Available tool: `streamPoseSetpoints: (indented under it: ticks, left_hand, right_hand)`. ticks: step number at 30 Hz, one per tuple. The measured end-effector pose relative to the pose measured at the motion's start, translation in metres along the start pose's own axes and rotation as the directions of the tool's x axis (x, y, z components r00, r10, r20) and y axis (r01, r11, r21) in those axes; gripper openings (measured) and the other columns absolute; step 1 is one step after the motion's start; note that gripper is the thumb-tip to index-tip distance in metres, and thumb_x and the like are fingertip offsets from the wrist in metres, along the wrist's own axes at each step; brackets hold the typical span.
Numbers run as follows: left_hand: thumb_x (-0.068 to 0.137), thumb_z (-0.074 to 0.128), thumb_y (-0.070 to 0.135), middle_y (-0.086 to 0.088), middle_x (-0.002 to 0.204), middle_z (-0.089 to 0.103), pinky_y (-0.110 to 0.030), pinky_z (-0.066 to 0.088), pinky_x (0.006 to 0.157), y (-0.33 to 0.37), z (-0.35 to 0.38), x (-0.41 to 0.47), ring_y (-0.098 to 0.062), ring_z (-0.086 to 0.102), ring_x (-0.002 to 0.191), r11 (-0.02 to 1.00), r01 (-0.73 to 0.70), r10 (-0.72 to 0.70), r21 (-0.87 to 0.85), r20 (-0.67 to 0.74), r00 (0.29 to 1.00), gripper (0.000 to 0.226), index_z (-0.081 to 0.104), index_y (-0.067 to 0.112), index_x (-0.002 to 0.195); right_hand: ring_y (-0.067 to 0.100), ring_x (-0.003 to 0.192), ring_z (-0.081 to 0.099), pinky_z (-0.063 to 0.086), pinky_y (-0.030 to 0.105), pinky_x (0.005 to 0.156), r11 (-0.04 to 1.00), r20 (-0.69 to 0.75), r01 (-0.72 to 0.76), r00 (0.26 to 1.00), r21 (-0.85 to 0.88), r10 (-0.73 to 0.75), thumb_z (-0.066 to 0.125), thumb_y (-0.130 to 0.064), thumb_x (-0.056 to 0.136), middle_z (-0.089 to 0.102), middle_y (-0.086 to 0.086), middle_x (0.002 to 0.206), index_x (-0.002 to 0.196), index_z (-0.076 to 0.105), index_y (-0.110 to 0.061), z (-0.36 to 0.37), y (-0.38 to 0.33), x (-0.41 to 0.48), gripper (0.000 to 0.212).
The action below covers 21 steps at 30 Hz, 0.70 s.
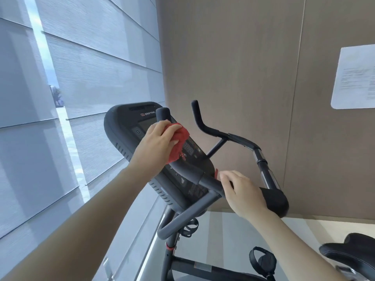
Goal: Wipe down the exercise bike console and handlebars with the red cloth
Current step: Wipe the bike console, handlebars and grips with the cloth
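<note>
The black exercise bike console (125, 126) tilts toward me at the centre of the view. My left hand (156, 142) presses a bunched red cloth (179, 142) against the console's screen and button panel. Part of the display is hidden under the hand and cloth. My right hand (241, 191) grips the near handlebar (274, 197) just right of the console's lower corner. The far handlebar (211, 129) curves up behind the console, untouched. A small red tab (216, 173) shows beside my right fingers.
A brown panelled wall (243, 67) stands close behind the bike, with a white notice sheet (355, 78) at the right. Window blinds (91, 78) fill the left side. The bike's saddle (351, 254), pedal (263, 260) and frame post (171, 244) lie below.
</note>
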State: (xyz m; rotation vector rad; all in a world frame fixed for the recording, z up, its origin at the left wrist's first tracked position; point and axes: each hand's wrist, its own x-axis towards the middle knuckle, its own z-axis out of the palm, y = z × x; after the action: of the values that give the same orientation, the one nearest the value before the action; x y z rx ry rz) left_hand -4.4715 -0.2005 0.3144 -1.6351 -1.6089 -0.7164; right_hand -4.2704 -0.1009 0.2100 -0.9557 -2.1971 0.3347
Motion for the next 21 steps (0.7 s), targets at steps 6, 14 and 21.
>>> streamPoseSetpoints:
  ticks: [6, 14, 21]
  left_hand:
    - [0.093, 0.039, 0.030, -0.022, 0.135, 0.049, -0.056, 0.030, 0.109, -0.006, 0.038, 0.001, -0.043, 0.036, 0.131, 0.992, 0.020, -0.032, 0.126, 0.093, 0.995, 0.047, 0.051, 0.005, 0.130]
    - [0.093, 0.035, 0.037, -0.008, 0.120, 0.063, -0.050, 0.034, 0.108, 0.014, 0.062, -0.025, -0.033, 0.048, 0.125, 0.998, 0.054, -0.050, -0.022, 0.177, 0.983, 0.044, 0.061, 0.012, 0.119]
    - [0.092, 0.040, 0.019, -0.010, 0.114, 0.059, -0.028, 0.034, 0.098, 0.001, 0.030, -0.011, -0.028, 0.054, 0.107, 0.993, 0.021, -0.019, -0.114, 0.020, 1.000, 0.035, 0.060, 0.009, 0.118]
  right_hand:
    - [0.013, 0.078, 0.057, 0.050, 0.029, 0.067, 0.999, -0.090, -0.017, 0.996, -0.029, 0.014, 0.026, -0.037, 0.097, 0.058, -0.007, 0.084, 0.086, 0.053, -0.025, 0.006, 0.000, 0.003, 0.032]
    - [0.013, 0.095, 0.057, 0.051, 0.032, 0.081, 0.993, -0.051, 0.046, 0.997, -0.110, -0.052, 0.021, -0.045, 0.095, 0.064, -0.009, 0.103, 0.109, 0.059, -0.025, 0.006, 0.007, -0.003, 0.045]
    - [0.013, 0.091, 0.057, 0.051, 0.032, 0.079, 0.987, -0.031, 0.059, 0.997, -0.147, -0.064, 0.026, -0.041, 0.097, 0.064, -0.007, 0.101, 0.108, 0.059, -0.024, 0.004, 0.006, -0.004, 0.039]
